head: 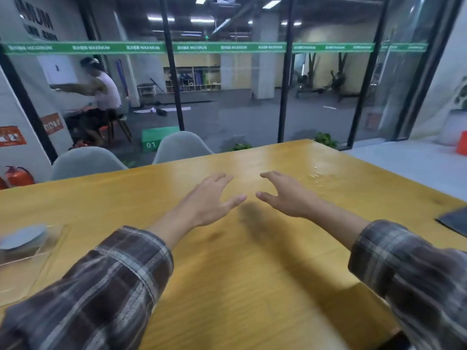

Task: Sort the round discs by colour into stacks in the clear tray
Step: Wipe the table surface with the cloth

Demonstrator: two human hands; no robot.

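Your left hand [209, 198] and right hand [288, 195] reach forward over the middle of the table [252, 269], near each other but apart, fingers spread and loose, thumbs turned inward, holding nothing; a soft shadow [252, 213] lies on the wood below them. Your plaid sleeves [113, 281] cover both forearms to just short of the wrists. The table is a yellow, glossy wooden top with fine grain, and a patch of glare [316, 176] sits just beyond your right hand. The clear tray [54, 245] stands at the table's left edge, well away from both hands, and a pale grey disc [22, 238] lies inside it on top; what is under the disc is too blurred to tell. A dark flat object [454, 222] is cut off by the right edge. Two grey shell chairs [86, 164] stand at the far side of the table. Behind them a glass wall [240, 97] with black uprights carries a green band [177, 48] of white lettering. Beyond the glass you see grey flooring, a green box [154, 140] marked 01, shelving [192, 79] and a seated person [101, 97]. A red fire extinguisher [19, 175] stands at far left, and a leafy plant [326, 140] grows past the table's far corner.
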